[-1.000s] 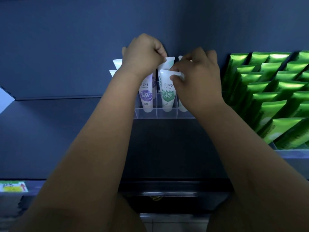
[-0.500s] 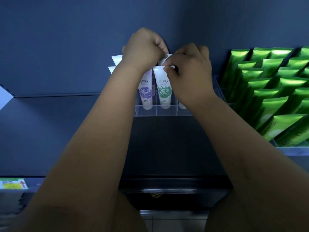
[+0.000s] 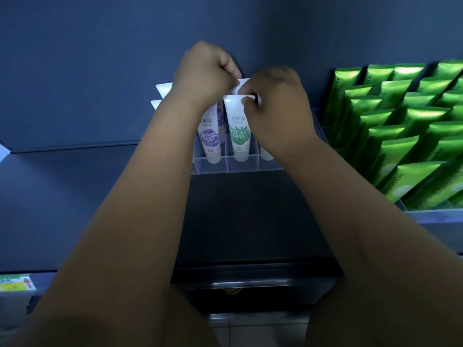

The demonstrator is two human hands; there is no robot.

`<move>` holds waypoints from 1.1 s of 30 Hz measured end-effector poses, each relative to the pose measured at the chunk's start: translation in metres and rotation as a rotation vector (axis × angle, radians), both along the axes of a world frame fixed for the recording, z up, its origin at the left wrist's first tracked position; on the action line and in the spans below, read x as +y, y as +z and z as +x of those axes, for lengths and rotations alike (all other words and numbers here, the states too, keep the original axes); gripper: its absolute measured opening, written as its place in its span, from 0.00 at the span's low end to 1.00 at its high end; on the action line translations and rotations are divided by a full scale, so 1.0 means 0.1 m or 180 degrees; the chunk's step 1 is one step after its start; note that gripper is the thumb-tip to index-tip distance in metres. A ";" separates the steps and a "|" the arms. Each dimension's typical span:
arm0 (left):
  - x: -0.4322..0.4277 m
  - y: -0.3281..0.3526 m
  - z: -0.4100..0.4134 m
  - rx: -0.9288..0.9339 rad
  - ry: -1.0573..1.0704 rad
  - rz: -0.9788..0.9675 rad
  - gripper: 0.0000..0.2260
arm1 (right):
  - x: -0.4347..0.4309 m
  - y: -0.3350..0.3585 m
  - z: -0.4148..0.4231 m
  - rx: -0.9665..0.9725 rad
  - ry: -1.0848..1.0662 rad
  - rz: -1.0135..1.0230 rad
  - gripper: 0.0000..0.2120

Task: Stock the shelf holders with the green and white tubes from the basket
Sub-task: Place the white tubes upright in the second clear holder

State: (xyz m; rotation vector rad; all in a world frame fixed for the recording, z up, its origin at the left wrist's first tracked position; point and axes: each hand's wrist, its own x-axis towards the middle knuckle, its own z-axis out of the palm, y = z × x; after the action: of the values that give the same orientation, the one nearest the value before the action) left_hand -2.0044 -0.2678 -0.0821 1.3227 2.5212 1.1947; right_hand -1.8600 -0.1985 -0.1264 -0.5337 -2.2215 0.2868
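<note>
- The clear holder point(image 3: 238, 166) stands on the shelf against the blue wall; the green and white tube point(image 3: 238, 131) sits cap-down in its middle front slot.
- The right hand point(image 3: 275, 108) is pinched on that tube's flat top edge. The left hand point(image 3: 203, 73), just left of it above the holder, is curled closed around the top of a white tube behind; what exactly it grips is hidden.
- The basket is not in view.
- Risk: both hands crowd the tube tops above the holder, so a sideways tug could tip the purple and white tube point(image 3: 210, 136) in the slot left of the green one.
- Risk: pressing down off-centre could leave the tube leaning on the divider rather than seated, likely because the slot is narrow.
- Risk: the holder looks light; a push toward the wall could slide it, or nudge it toward the green packets point(image 3: 400, 136) to its right.
- Risk: a soft tube may crease under a hard pinch.
</note>
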 end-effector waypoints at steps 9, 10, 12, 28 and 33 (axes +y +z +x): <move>0.00 -0.01 -0.03 -0.0083 -0.0006 0.0031 0.11 | -0.01 0.01 0.02 -0.0046 -0.0066 0.0059 0.10; 0.01 0.00 -0.04 -0.0091 -0.0027 0.0049 0.10 | 0.00 0.00 0.01 -0.0038 -0.0055 0.0048 0.10; 0.00 0.02 -0.04 -0.0084 -0.0069 0.0128 0.07 | 0.02 -0.01 0.00 -0.0052 0.0032 0.0003 0.11; -1.37 -0.04 0.63 0.1381 0.1048 0.0209 0.20 | -0.86 0.20 0.27 0.0565 0.0392 -0.0483 0.20; -2.66 -0.45 1.08 0.1452 0.1611 -0.0157 0.27 | -1.83 0.21 0.36 -0.0133 0.1186 -0.0511 0.22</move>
State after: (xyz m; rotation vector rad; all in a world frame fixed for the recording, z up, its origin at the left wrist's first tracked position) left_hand -1.8966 -0.5334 -0.1269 1.0740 3.3351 0.9571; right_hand -1.8240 -0.3817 -0.1056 -0.2057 -2.3430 0.6567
